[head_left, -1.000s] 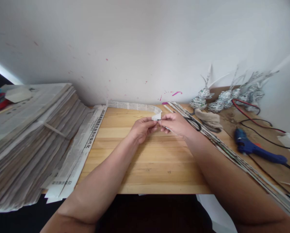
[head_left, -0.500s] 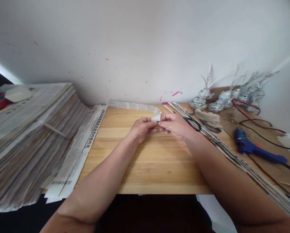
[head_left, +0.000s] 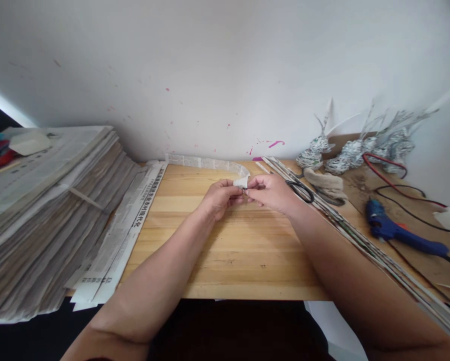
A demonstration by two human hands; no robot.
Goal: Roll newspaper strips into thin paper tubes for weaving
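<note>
A long strip of newspaper (head_left: 213,163) curves from the back left of the table to my fingers, where its near end is folded or curled. My left hand (head_left: 225,197) pinches that end from the left. From the right, my right hand (head_left: 267,191) grips the same end, thumb and forefinger pressed together. The fingertips of both hands almost meet and hide part of the paper. Black-handled scissors (head_left: 300,191) lie just right of my right hand, by a bundle of thin rolled paper sticks (head_left: 345,230).
At left stands a tall stack of newspapers (head_left: 78,200), with cut newspaper strips (head_left: 134,215) beside it. On the right lie a blue glue gun (head_left: 401,233), a beige cloth (head_left: 324,185) and a red cable (head_left: 386,163). Woven paper figures (head_left: 311,154) stand against the wall.
The strip's end has turned slightly between my fingers, and the curve by my hands sits a little lower. Both hands stay in nearly the same place; the view has shifted slightly.
</note>
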